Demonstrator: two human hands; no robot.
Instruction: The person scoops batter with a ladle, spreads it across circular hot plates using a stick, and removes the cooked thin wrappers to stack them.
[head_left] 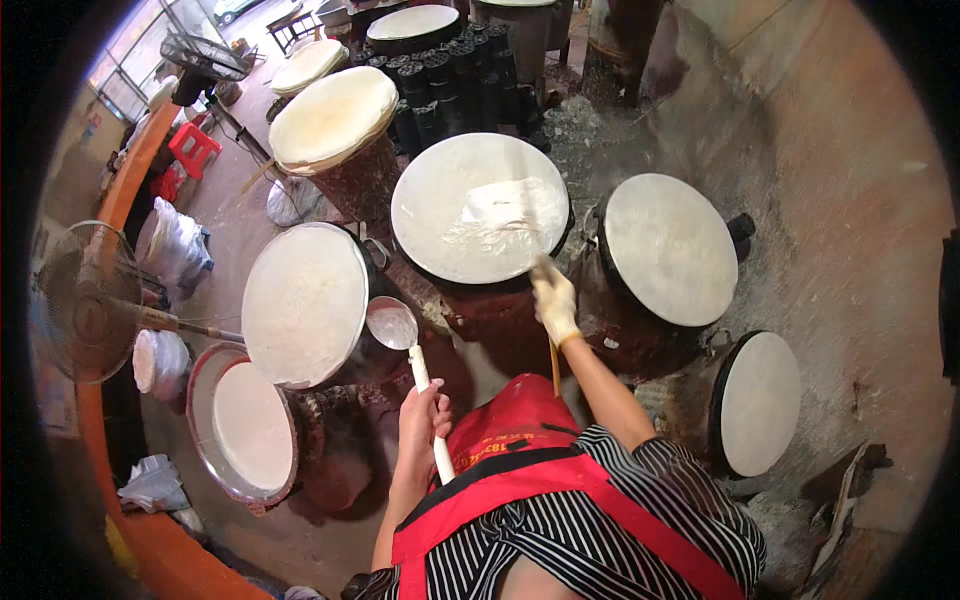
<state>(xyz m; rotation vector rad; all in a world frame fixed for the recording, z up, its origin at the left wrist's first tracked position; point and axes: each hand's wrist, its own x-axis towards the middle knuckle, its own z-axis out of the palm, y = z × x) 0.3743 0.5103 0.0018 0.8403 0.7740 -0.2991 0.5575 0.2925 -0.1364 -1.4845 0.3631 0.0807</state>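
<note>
Red apron (pixel 515 410), beside left grip (pixel 424 412); that one clamped on ladle (pixel 418 368), presumably steadying its bowl. Griddle (pixel 440 195), just beyond gloved right grip (pixel 556 302); blurred, cannot tell whether closed.

Left hand (pixel 425 412) grasping white-handled ladle (pixel 392 324), bowl near left round plate (pixel 305 300); gloved right hand (pixel 553 300), partly blurred, at near edge of central round plate (pixel 430 200); pale-filled basin (pixel 203 400) at lower left.
</note>
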